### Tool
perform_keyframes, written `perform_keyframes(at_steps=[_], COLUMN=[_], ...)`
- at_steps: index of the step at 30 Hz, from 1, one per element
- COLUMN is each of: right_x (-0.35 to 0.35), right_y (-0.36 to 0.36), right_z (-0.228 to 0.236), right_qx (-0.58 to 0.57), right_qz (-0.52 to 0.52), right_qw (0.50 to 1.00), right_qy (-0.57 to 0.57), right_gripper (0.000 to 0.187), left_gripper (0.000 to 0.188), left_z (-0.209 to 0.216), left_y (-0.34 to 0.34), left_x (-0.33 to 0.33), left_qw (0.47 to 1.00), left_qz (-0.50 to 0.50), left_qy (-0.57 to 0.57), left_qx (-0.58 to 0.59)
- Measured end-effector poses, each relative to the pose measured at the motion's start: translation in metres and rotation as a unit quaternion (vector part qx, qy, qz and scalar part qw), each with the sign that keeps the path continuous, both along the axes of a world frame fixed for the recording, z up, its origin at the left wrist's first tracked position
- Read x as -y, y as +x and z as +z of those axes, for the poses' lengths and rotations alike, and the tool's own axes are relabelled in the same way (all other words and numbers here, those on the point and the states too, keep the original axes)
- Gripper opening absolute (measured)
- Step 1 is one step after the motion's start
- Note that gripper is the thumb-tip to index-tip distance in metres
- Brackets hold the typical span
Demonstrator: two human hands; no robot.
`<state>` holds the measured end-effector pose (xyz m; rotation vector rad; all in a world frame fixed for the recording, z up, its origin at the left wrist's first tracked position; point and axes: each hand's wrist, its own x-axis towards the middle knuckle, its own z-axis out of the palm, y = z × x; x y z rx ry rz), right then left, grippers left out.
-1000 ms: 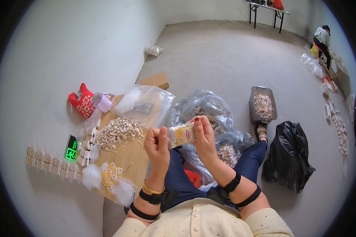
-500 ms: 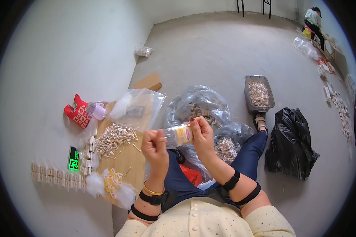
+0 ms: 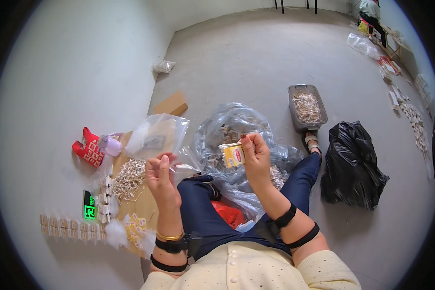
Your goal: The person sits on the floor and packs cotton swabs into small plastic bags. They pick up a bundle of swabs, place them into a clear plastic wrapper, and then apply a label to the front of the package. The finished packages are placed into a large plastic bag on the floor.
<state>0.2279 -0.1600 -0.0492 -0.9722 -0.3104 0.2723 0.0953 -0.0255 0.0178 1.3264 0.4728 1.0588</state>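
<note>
My right hand (image 3: 257, 158) is closed, pinching the edge of a small packet of cotton swabs (image 3: 233, 155) with a yellow and white label; swab ends show along its top. To its left, my left hand (image 3: 162, 178) is raised with thumb and fingers pinched on a small clear plastic bag (image 3: 189, 164). A gap separates the bag from the packet. Below and beyond both hands lies a large clear sack (image 3: 234, 116) with bundled swabs in it. At my left, a wooden board (image 3: 165, 129) bears a heap of loose swabs (image 3: 129, 179) and several yellow labels (image 3: 137, 227).
A grey tub (image 3: 292, 108) of swabs stands by my right foot, near a black plastic bag (image 3: 355, 166). Left of the board are a red bag (image 3: 89, 149), a purple bottle (image 3: 112, 146) and a green lit sign (image 3: 89, 207). A person (image 3: 370, 17) sits far right.
My hands have moved apart. The swab packet, held between both hands before, is now in the right hand only, while the left hand has drawn away leftward with the clear bag.
</note>
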Motion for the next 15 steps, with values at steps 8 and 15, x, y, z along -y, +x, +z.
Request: perform_keyframes(at_steps=[8, 15], right_x=[0.0, 0.008], right_y=[-0.005, -0.004], right_z=[-0.001, -0.009], right_qx=[0.043, 0.125], right_qz=[-0.02, -0.069], right_qw=[0.998, 0.981], right_qy=[-0.041, -0.133], right_gripper=[0.023, 0.023], left_gripper=[0.011, 0.014], left_z=[0.003, -0.015], left_y=[0.017, 0.016], left_x=[0.039, 0.028], left_qw=[0.948, 0.955], left_qz=[-0.126, -0.127], left_qy=[0.191, 0.161], left_qx=[-0.221, -0.213])
